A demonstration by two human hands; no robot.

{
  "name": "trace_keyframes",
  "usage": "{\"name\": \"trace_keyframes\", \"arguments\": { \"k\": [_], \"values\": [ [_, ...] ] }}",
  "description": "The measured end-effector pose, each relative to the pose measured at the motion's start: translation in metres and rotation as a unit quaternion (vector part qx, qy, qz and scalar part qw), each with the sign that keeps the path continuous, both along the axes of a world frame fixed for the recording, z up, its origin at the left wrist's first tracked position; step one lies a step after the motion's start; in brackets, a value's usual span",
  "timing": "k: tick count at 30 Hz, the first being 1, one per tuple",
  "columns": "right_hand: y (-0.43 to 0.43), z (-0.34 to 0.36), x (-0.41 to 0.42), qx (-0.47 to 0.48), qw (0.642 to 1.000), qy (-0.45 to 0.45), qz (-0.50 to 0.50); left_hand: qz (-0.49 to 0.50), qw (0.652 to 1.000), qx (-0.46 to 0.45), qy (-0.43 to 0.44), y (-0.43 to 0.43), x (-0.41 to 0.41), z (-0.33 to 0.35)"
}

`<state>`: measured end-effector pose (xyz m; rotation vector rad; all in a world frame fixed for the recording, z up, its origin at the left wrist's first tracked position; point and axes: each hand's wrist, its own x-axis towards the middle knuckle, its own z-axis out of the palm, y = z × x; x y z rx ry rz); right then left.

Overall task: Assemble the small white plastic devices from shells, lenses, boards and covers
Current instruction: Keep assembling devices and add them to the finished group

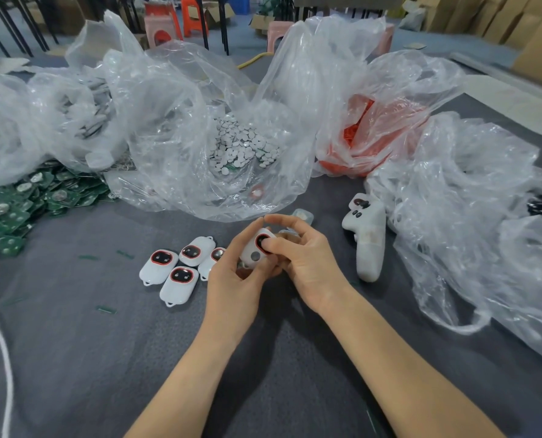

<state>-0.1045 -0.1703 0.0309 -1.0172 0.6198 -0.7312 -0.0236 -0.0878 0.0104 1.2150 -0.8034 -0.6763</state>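
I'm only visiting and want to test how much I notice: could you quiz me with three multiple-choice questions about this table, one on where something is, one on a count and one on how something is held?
1. Where on the table is the pile of green boards?
A) at its left edge
B) at its right edge
C) in the middle

2. How many white devices lie clustered on the table?
A) two
B) four
C) seven

3. How is the held device gripped?
A) it lies untouched
B) by one hand only
C) by both hands

Answers:
1 A, the boards spread along the left side.
2 B, four lie together on the grey surface.
3 C, the left hand grips it while the right hand presses a thumb on its dark lens.
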Motion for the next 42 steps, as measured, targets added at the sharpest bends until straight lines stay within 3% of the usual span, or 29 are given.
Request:
{"name": "trace_keyframes", "arguments": {
  "k": [8, 15, 23, 29, 34, 42],
  "values": [
    [-0.002, 0.000, -0.003, -0.020, 1.000, 0.000, 0.020, -0.022, 1.000, -0.009, -0.001, 0.001, 0.000, 0.002],
    [-0.006, 0.005, -0.006, -0.056, 0.998, 0.010, 0.036, 0.019, 0.998, 0.019, -0.061, 0.001, 0.000, 0.002],
    [-0.010, 0.011, -0.015, -0.214, 0.972, 0.071, 0.074, 0.029, 0.994, 0.014, -0.102, 0.002, 0.003, 0.004],
    [-0.008, 0.011, -0.013, -0.240, 0.964, 0.080, 0.077, -0.023, 0.999, -0.008, 0.048, 0.004, 0.013, 0.005],
    [-0.009, 0.008, -0.014, -0.255, 0.958, 0.117, 0.065, 0.048, 0.992, 0.050, -0.104, 0.004, 0.010, 0.004],
    [-0.014, -0.001, -0.014, -0.175, 0.978, 0.112, 0.022, 0.066, 0.981, 0.053, -0.173, 0.006, 0.003, 0.007]
  ]
}}
